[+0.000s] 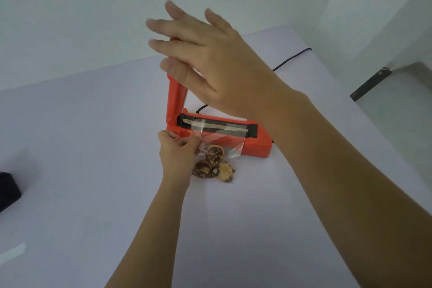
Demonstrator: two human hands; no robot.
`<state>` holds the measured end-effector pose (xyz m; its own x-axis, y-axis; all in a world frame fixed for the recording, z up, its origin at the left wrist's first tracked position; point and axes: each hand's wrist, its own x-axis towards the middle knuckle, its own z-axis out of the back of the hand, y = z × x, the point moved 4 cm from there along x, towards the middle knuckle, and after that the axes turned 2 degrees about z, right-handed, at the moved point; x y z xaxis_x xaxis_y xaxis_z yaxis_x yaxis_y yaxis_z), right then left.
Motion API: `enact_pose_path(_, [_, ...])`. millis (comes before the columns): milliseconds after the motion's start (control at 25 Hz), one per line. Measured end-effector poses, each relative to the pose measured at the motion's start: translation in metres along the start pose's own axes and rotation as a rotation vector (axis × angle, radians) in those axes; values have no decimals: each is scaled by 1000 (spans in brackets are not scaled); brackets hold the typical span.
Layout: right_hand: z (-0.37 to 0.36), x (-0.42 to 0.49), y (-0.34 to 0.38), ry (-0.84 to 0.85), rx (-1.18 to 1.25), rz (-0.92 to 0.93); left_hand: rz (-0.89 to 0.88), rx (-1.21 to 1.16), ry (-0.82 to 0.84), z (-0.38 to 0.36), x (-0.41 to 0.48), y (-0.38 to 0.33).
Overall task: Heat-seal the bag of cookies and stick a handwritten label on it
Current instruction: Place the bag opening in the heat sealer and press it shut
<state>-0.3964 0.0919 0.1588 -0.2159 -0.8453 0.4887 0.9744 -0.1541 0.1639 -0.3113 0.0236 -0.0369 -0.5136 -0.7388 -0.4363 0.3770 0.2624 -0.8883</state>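
Two hands: left hand (176,151) fingers pinch the cookie bag (222,137) edge, its mouth across the red sealer (259,147) strip (lever (176,100) raised); right hand (210,65) fingers straight, spread, at the lever, contact unclear.

The bag (219,140) overlaps the sealer (257,146) (its 3 cookies (207,167) in front).

Pinches clear plastic cookie bag (219,141) with left hand (177,151), mouth over black bar (253,130) of orange heat sealer (257,147); spreads right hand (210,61), fingers straight, before raised lever (176,100) at twelve o'clock.
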Motion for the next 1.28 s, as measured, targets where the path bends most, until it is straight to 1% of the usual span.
enact_pose_path(120, [6, -16, -9, -104, -51, -21, -5, -14, 1, -1, -1, 0])
enact_pose_path(240, [8, -47, -25, -134, -105, -142, -11, -20, -6, -1, 0, 1])
enact_pose_path(360, [-5, -86, -42, -75, -161, -299, -14, -33, -2, 1, 0, 2])
enact_pose_path(520, [-42, -128, -58, 72, -240, -491, -26, -38, 8, 2, 0, 2])
enact_pose_path(680, [-69, -154, -68, 217, -171, -604, -34, -28, 19, 2, 1, 1])
enact_pose_path(880, [-80, -163, -72, 313, -140, -654, -33, -20, 40, 3, 4, 3])
enact_pose_path(1000, [-83, -162, -72, 328, -278, -659, -36, -14, 47, 4, 5, 3])
enact_pose_path(1080, [-84, -161, -71, 358, -317, -656, -38, -11, 50, 4, 4, 3])
enact_pose_path(1280, [-86, -163, -74, 363, -225, -682, -42, -29, 62, 4, 3, 3])
